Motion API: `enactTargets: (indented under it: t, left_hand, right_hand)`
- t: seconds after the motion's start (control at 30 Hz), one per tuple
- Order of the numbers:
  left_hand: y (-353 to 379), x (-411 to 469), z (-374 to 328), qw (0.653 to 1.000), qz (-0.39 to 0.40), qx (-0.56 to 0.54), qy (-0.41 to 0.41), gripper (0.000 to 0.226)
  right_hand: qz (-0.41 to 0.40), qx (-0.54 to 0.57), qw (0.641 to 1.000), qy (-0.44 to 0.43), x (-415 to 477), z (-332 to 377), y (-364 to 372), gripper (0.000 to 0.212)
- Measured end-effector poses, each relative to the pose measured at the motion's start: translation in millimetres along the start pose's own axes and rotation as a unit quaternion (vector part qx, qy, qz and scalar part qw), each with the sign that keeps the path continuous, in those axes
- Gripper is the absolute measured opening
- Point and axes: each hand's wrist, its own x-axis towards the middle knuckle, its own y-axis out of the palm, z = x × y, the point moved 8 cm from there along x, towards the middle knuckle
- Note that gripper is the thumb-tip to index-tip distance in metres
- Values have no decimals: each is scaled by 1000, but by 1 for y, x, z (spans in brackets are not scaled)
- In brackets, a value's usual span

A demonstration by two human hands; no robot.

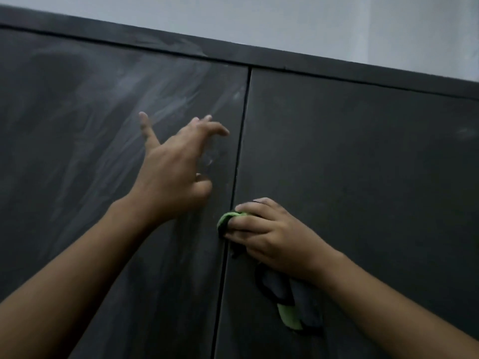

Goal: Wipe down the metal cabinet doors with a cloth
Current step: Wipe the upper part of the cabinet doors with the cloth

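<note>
Two cabinet doors stood before you, meeting at one vertical seam: the left dark grey metal door [77, 156], streaked with pale smears, and the right dark grey metal door [363, 177], plainer. Your right hand [269, 237] had its fingers curled around one green and grey cloth [293, 307], bunched against the seam, its loose end hanging below your wrist. Your left hand [176, 167] was raised before the left door, fingers spread apart, holding nothing. One pale wall [311, 22] showed above.
</note>
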Motion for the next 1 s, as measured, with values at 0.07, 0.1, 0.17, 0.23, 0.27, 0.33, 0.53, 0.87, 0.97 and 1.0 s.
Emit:
enactTargets:
  t: [0.07,0.1,0.17,0.23,0.27,0.33,0.53,0.87,0.97,1.0]
  left_hand:
    - [5,7,4,998,41,52,-11,74]
    - [8,10,6,996,55,64,-4,75]
    - [15,14,11,995,74,66,4,75]
    - [23,17,17,993,100,69,-4,78]
    - [27,17,19,991,110,76,-8,79]
    - [32,16,23,989,115,89,-10,80]
    - [31,11,27,991,108,83,7,78]
    - [27,17,17,991,112,73,-7,76]
    - [30,20,8,993,92,69,-22,76]
    - [31,21,6,994,80,68,-24,76]
  right_hand:
    - [-15,-28,999,-8,-2,-11,-10,27]
    - [-44,-34,998,25,-1,-27,-19,26]
    - [-118,-46,982,144,2,-68,-41,26]
    - [-172,-56,952,247,10,-98,-55,27]
    - [-184,-60,942,273,16,-104,-56,28]
    - [-186,-65,941,274,33,-100,-48,29]
    - [-67,-4,993,92,36,-32,-8,29]
    - [-188,-91,949,234,21,-139,-74,29]
    - [-218,-97,922,305,49,-171,-82,34]
    - [-223,-99,918,313,59,-176,-80,35]
